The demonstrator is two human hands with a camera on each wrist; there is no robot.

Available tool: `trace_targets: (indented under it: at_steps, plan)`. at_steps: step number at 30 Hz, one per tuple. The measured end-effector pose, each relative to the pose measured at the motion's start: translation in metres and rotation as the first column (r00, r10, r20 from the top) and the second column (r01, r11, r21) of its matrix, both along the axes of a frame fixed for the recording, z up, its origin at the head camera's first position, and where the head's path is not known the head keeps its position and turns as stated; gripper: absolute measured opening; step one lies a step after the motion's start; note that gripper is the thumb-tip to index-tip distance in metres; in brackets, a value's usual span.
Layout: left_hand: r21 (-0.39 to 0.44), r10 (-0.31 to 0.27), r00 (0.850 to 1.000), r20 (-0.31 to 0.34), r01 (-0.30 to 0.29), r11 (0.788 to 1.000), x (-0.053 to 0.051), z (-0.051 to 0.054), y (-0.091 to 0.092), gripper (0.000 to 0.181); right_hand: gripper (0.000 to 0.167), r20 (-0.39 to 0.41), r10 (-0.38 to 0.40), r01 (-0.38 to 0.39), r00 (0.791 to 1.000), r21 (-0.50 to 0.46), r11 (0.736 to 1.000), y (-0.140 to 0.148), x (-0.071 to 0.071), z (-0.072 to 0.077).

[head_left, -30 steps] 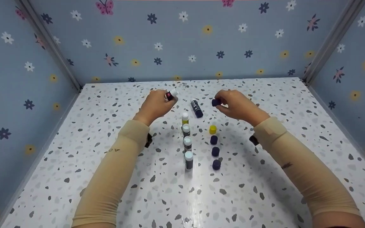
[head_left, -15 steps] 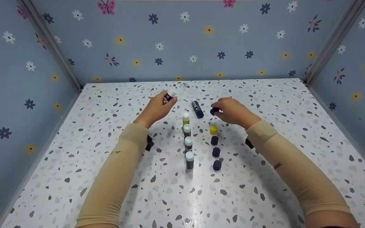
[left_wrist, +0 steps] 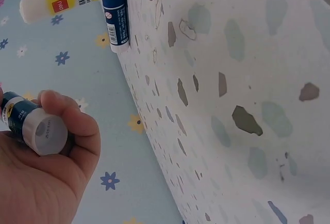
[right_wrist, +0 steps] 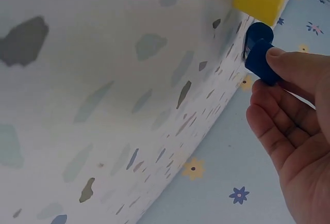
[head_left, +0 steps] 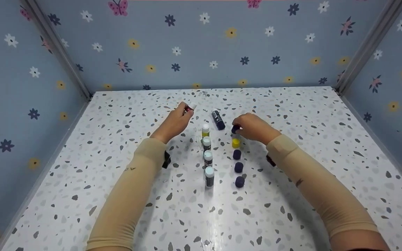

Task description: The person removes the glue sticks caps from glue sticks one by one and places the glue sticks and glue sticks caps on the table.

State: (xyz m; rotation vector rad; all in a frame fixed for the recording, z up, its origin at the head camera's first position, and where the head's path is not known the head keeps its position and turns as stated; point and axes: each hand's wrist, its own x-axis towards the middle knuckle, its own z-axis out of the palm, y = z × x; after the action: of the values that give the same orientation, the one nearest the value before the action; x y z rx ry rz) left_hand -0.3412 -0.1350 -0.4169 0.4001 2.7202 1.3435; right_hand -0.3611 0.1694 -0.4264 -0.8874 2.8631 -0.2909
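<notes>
My left hand [head_left: 175, 122] grips an uncapped glue stick [left_wrist: 31, 121] with a dark label and a pale end, held above the table. My right hand [head_left: 255, 127] pinches a dark blue cap [right_wrist: 262, 63] between thumb and fingers, just behind the yellow cap [head_left: 236, 143]. Between the hands, a capped dark blue glue stick [head_left: 218, 119] lies on its side. Nearer me, several uncapped glue sticks stand upright in a column, the yellow one [head_left: 205, 131] farthest back. Right of them, three dark blue caps [head_left: 237, 154] continue the line from the yellow cap.
The white speckled table [head_left: 173, 216] is bounded by a flowered blue panel [head_left: 201, 45] at the back and panels on both sides. The nearest upright glue stick [head_left: 209, 177] and nearest dark cap [head_left: 239, 181] stand between my forearms.
My right hand has come down and toward me with the dark blue cap, nearing the yellow cap. My left hand, still holding its glue stick, has turned and shifted slightly.
</notes>
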Motion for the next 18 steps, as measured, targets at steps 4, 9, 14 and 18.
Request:
trace_targets:
  at_steps: [4, 9, 14, 18]
  plan:
    - [-0.001, 0.007, 1.0, -0.007, -0.007, 1.0, -0.0002, -0.0025, 0.0001, 0.036, 0.019, 0.011, -0.023, 0.022, 1.0, 0.036, 0.999, -0.002, -0.0009, -0.0046]
    - [-0.004, 0.003, 0.999, -0.035, -0.003, 1.0, 0.0002, -0.0047, 0.0008, 0.034, 0.016, 0.024, -0.039, 0.038, 0.999, 0.042, 0.998, -0.0026, -0.0015, -0.008]
    - [-0.003, -0.005, 0.998, -0.061, 0.004, 1.0, 0.0, -0.0058, 0.0022, 0.032, 0.011, 0.012, -0.018, 0.018, 1.0, 0.023, 1.0, -0.002, -0.0018, -0.0095]
    - [-0.011, 0.004, 0.996, -0.087, -0.005, 1.0, -0.0017, -0.0071, 0.0025, 0.035, 0.012, 0.012, -0.03, 0.029, 0.999, 0.013, 0.999, -0.0024, -0.0022, -0.0095]
